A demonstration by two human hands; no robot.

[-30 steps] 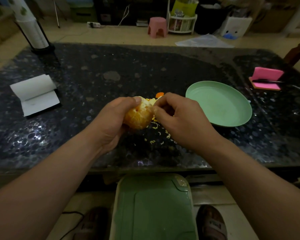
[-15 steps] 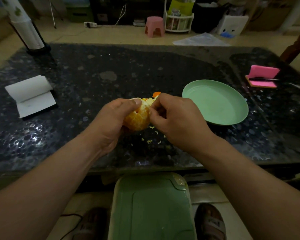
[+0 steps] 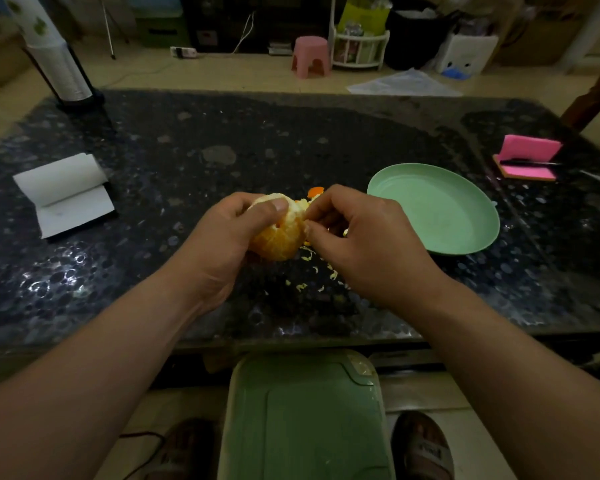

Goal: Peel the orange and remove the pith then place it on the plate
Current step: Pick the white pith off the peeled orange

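The peeled orange [image 3: 278,237] is gripped in the left hand [image 3: 222,244] above the table [image 3: 153,271]. Pith at its top is pinched by the right hand [image 3: 368,244]. The plate [image 3: 440,209] is set just beside.

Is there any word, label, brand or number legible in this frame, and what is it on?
No text can be read anywhere.
Mark on the sandal strap: too blurred to read.
Faint mark on the notepad: too small to read.
The sticky notes, plate and orange show no print.

Dim, soft, wide-angle edge distortion.
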